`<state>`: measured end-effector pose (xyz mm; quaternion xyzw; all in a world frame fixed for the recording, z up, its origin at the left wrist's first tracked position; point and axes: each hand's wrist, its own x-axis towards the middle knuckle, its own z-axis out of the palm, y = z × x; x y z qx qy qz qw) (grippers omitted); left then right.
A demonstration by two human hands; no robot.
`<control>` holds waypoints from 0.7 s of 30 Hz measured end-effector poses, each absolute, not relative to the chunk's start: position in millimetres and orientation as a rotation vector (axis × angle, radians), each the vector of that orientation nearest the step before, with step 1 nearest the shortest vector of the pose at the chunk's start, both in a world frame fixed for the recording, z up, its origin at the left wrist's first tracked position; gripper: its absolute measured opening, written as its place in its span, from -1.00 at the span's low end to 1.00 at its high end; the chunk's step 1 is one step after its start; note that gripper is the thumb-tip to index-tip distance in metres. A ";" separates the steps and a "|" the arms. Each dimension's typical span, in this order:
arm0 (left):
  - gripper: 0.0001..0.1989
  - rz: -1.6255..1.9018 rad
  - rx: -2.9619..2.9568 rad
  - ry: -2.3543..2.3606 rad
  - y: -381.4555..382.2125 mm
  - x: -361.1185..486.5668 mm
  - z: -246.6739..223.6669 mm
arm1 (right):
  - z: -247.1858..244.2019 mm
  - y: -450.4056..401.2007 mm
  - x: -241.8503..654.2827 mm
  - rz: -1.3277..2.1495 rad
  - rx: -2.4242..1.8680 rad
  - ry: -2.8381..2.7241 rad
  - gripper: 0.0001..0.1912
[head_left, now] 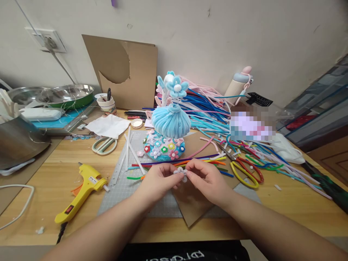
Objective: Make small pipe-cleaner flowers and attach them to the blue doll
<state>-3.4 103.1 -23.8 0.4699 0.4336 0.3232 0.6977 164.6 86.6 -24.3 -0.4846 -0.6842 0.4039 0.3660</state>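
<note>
Between the fingertips of my left hand and my right hand is a small pale lilac flower, pinched from both sides. Its petals show at the centre, partly covered by my thumbs. Just beyond my hands stands a fluffy light blue lamp-like craft piece, topped by a blue flower with a white centre. Many small coloured flowers ring its round blue base. Several coloured pipe cleaners lie between the base and my hands.
A yellow glue gun lies at left, with green-handled scissors behind it. Red- and yellow-handled pliers rest at right. Brown cardboard lies on the grey cutting mat. Pipe cleaner bundles fill the back right.
</note>
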 end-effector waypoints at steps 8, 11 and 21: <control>-0.73 0.695 1.010 0.913 103.0 -2.6 -25.7 | -29.7 87.6 162.4 1.161 -1.270 -1.704 -0.89; -0.73 0.685 1.002 0.910 103.2 -2.6 -25.2 | -29.8 87.9 162.9 1.194 -1.257 -1.684 -0.92; -0.73 0.774 0.924 0.882 98.5 -0.9 -22.9 | -23.8 87.0 160.1 1.326 -1.202 -1.505 -0.88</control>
